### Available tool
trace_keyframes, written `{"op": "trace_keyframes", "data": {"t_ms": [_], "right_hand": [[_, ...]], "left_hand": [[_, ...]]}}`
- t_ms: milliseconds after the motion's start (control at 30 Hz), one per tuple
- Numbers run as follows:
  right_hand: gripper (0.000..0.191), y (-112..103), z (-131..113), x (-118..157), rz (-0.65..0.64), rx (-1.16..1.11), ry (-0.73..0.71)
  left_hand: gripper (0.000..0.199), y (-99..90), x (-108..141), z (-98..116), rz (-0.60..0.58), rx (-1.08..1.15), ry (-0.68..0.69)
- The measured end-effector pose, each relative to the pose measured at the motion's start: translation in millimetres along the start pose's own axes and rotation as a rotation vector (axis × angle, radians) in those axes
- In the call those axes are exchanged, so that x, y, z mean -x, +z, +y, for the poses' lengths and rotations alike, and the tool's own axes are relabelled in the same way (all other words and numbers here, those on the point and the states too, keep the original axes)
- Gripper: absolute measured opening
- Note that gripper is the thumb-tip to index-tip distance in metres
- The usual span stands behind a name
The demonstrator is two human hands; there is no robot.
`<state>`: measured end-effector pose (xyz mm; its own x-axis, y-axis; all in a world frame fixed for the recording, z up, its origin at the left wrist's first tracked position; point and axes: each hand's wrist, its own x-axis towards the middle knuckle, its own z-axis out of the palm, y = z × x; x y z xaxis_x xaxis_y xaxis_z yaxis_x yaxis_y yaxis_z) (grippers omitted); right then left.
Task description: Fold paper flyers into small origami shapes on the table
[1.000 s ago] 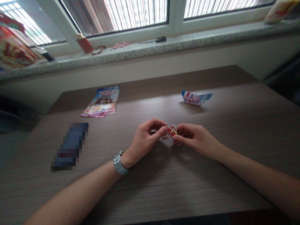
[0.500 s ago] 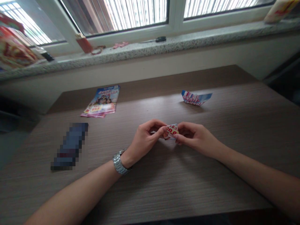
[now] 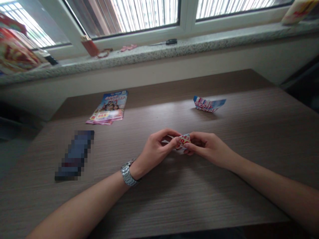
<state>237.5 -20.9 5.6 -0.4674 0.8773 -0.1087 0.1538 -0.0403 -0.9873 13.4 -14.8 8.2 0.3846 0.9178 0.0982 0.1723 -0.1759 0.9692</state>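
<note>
Right now both my hands meet over the wooden table (image 3: 149,202), pinching one small piece of folded paper (image 3: 184,139) between them. My left hand (image 3: 158,146) grips its left part, thumb laid across the printed front and the other fingers behind. My right hand (image 3: 209,146) grips its right edge, thumb low on the front, index finger curled at the top corner. Red characters show on the paper between my two thumbs; whether its lower edge touches the tabletop, I can't tell.

A silver metal watch (image 3: 128,172) circles my left wrist. Beyond my right hand, toward the window (image 3: 147,13), a blue, white and pink folded paper shape (image 3: 208,105) rests on the table with its sides raised. Farther to my left lies a stack of printed leaflets (image 3: 109,106), slightly fanned at the near edge. Nearer me on that side is a dark oblong object (image 3: 76,156), pixelated, so its details are hidden. Along the speckled sill (image 3: 204,41) sit a red case (image 3: 91,48), a pink scrap (image 3: 129,48) and a dark-handled tool (image 3: 171,41).
</note>
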Motion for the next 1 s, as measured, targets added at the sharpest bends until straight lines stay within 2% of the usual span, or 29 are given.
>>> {"op": "trace_keyframes", "data": {"t_ms": [200, 567, 767, 900, 1000], "right_hand": [[0.023, -0.7, -1.9, 1.3, -0.015, 0.048, -0.002], [0.022, -4.2, -5.0, 1.8, -0.08, -0.005, 0.03], [0.027, -1.5, -5.0, 2.4, -0.051, 0.028, -0.005], [0.034, -1.0, -5.0, 3.4, -0.042, 0.086, -0.018], [0.034, -2.0, -6.8, 4.4, -0.015, 0.22, -0.054]], "left_hand": [[0.023, -0.3, -0.8, 2.3, -0.013, -0.037, -0.001], [0.019, -0.3, -1.9, 11.2, -0.058, 0.067, -0.038], [0.02, -0.1, -0.5, 11.1, -0.054, 0.065, -0.02], [0.022, 1.3, 0.2, 12.1, -0.083, 0.049, -0.031], [0.023, 3.0, 0.0, 13.6, -0.098, 0.03, -0.036]]}}
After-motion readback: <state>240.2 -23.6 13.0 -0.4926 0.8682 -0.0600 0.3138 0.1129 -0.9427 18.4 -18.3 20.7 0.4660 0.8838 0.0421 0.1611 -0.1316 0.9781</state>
